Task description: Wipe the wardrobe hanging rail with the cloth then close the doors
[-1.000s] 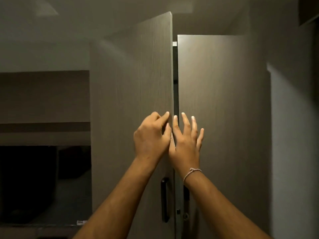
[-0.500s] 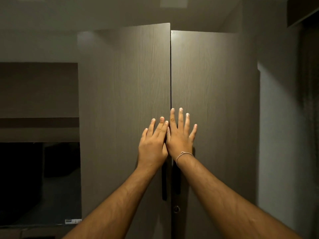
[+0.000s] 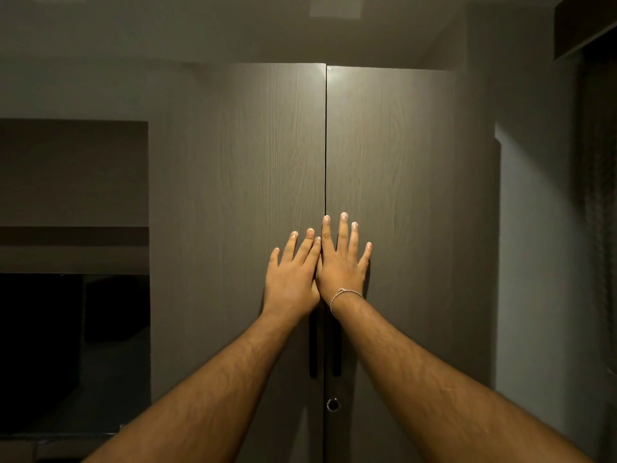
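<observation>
Two grey wood-grain wardrobe doors fill the middle of the view, the left door (image 3: pixel 240 195) and the right door (image 3: pixel 407 195), meeting flush along a thin dark seam. My left hand (image 3: pixel 290 279) lies flat on the left door beside the seam, fingers spread, holding nothing. My right hand (image 3: pixel 342 265), with a thin bracelet at the wrist, lies flat on the right door, touching the left hand. Dark vertical handles (image 3: pixel 313 349) run below the hands, and a round keyhole (image 3: pixel 333 404) sits lower. The hanging rail and the cloth are out of sight.
A dark screen (image 3: pixel 66 352) sits in a recess left of the wardrobe, under a shelf band (image 3: pixel 73 235). A pale wall (image 3: pixel 541 262) runs to the right, with a dark curtain (image 3: pixel 601 228) at the far right edge.
The left door swung shut from ajar until it met the right door. Both hands went from curled at the door edges to flat on the door faces.
</observation>
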